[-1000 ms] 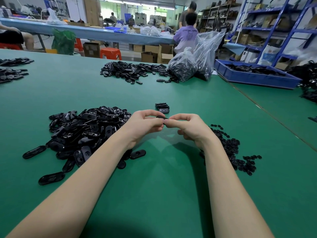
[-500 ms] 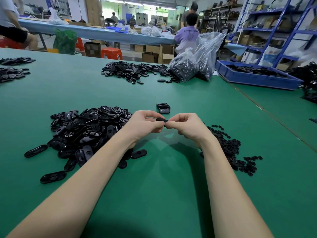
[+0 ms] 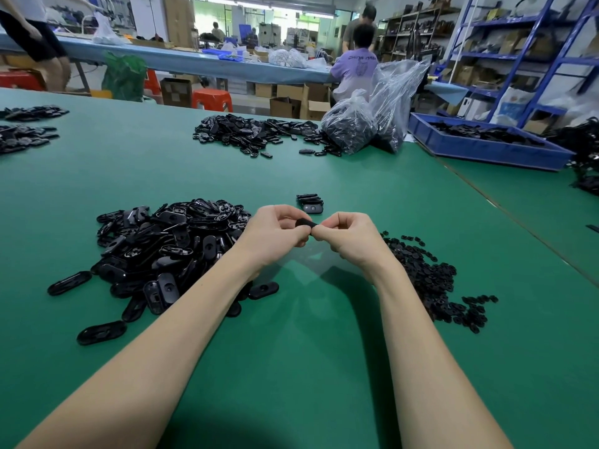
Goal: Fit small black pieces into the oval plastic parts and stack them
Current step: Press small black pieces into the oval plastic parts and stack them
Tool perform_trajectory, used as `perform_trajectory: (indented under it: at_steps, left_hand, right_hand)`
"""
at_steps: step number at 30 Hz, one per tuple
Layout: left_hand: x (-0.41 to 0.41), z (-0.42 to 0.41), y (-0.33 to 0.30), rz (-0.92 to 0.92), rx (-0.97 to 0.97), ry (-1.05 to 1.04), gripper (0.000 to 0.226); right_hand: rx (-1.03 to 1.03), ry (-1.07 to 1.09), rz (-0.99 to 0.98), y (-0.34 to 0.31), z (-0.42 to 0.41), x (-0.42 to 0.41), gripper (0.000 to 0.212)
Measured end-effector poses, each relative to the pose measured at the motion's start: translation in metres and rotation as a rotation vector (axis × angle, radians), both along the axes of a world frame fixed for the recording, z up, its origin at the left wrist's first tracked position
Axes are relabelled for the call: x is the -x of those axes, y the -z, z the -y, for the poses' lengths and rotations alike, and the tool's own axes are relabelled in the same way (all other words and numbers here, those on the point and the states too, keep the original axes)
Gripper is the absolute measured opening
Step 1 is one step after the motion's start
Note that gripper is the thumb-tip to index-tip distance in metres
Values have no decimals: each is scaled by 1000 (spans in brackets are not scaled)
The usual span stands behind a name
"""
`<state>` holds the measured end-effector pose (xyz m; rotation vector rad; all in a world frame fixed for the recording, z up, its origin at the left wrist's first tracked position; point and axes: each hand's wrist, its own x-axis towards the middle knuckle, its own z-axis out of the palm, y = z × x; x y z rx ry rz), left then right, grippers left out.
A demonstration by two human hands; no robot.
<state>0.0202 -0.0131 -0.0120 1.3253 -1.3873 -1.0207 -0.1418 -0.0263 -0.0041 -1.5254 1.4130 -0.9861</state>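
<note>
Both hands meet above the green table (image 3: 291, 351). My left hand (image 3: 275, 234) and my right hand (image 3: 346, 238) pinch one black oval plastic part (image 3: 306, 223) between their fingertips; only its top edge shows. A big heap of black oval parts (image 3: 168, 247) lies to the left of my left hand. Right of my right wrist spreads a pile of small black pieces (image 3: 431, 277). Just beyond the hands sits a short stack of finished oval parts (image 3: 310, 202).
Farther back lie another heap of oval parts (image 3: 252, 134), two clear bags of black parts (image 3: 366, 121) and a blue tray (image 3: 486, 147). More parts sit at the far left (image 3: 22, 131). People work at a blue bench behind.
The hands have stayed together on the same oval part, with the fingers shifting slightly on it. The camera has tilted a little, so the hands sit slightly higher in view.
</note>
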Motion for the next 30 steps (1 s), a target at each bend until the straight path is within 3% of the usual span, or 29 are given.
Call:
perform_trajectory:
  at_steps: [3,7,11,16,24,30]
  left_hand:
    - [-9,1,-1,99,76,69,24]
    - [-12,-1,1,330,177,30,19]
    - [-12,4,-2,461,206,-6,18]
    - [-3,42,-7,440,131,-160,21]
    - [10,104,-14,417,-83,-221,14]
    - [12,116,-9,403,-132,-223,13]
  right_hand:
    - [-70,-9,140,-3,1,7,11]
    - [-116,-3,202,-1,6,18,10]
    - [-173,42,163,0,8,19,27]
    - [-230,58,139,0,10,15,36]
    - [-232,33,99,3,13,11,35]
    - [-226,36,95,4,15,10,35]
